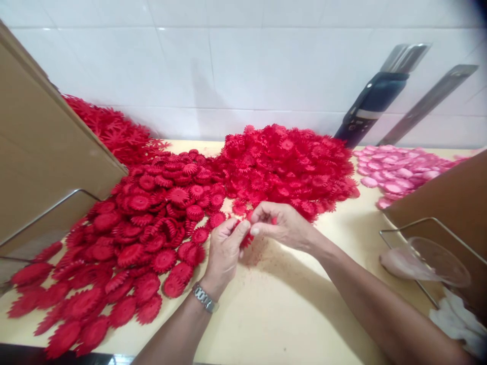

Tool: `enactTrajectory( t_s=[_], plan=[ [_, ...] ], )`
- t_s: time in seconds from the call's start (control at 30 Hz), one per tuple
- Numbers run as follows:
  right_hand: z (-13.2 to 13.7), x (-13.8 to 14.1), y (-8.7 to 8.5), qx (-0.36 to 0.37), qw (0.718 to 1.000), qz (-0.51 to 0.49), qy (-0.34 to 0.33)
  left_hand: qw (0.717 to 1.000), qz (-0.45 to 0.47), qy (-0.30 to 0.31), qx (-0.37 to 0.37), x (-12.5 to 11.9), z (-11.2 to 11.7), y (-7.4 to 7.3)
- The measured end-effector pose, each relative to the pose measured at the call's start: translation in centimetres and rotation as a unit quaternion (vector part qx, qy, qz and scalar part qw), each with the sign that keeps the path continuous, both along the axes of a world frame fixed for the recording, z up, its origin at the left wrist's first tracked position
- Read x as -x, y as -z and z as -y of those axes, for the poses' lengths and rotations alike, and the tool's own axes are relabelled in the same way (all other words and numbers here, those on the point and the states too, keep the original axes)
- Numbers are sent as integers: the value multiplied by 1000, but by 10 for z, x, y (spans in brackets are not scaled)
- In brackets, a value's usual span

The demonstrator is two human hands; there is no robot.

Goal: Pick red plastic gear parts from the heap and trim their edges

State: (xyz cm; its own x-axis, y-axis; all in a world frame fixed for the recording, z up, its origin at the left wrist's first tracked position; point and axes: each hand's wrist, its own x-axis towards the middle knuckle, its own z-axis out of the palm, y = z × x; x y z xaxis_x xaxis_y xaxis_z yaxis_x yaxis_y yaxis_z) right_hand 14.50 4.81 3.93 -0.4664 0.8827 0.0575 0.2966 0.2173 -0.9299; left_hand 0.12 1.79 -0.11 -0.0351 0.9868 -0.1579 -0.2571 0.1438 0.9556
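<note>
My left hand, with a metal-band watch at the wrist, pinches a small red toothed-edge flower piece between thumb and fingers. At the same piece, the thumb and fingertips of my right hand are closed; the fingers cover much of it. A spread of round red flower pieces with notched rims lies left of my left hand. Just beyond both hands rises a heap of red flower pieces with finer, looser petals.
Cardboard panels stand at left and right. Thin red cut-outs are heaped behind the left one. Pink discs lie at the back right. A dark-handled tool and a metal strip lean on the tiled wall. A clear plastic cup lies at right.
</note>
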Motion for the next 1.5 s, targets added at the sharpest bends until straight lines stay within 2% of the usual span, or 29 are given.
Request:
enactTrajectory(
  t_s=[0.1,0.27,0.37,0.63,0.77,0.87,0.97,1.1,1.27,1.43,1.5],
  plan=[
    [2,5,3,36,998,-43,-31,1000,13,8,3,0,0,-1],
    [2,2,0,99,984,-130,-70,995,67,68,-6,0,2,-4],
    [1,1,0,89,987,-130,-41,994,70,84,-14,1,2,-5],
    [-8,-10,1,24,991,-105,75,995,65,70,-27,2,4,-7],
    [-11,-17,-1,30,994,-90,50,995,70,65,4,0,1,-8],
    [-10,-15,1,-2,996,-85,15,996,64,47,31,-1,-2,-9],
    [-7,-9,2,-30,997,-68,17,996,78,29,30,0,-2,-12],
    [-1,-3,2,-96,995,5,36,990,129,61,23,1,0,-13],
    [4,3,5,-203,974,91,45,998,42,54,-5,0,-1,-7],
    [2,5,7,-235,956,106,142,998,26,57,-8,-1,0,-5],
    [-4,-3,7,-261,939,112,195,998,19,58,-10,-1,0,-5]
  ],
)
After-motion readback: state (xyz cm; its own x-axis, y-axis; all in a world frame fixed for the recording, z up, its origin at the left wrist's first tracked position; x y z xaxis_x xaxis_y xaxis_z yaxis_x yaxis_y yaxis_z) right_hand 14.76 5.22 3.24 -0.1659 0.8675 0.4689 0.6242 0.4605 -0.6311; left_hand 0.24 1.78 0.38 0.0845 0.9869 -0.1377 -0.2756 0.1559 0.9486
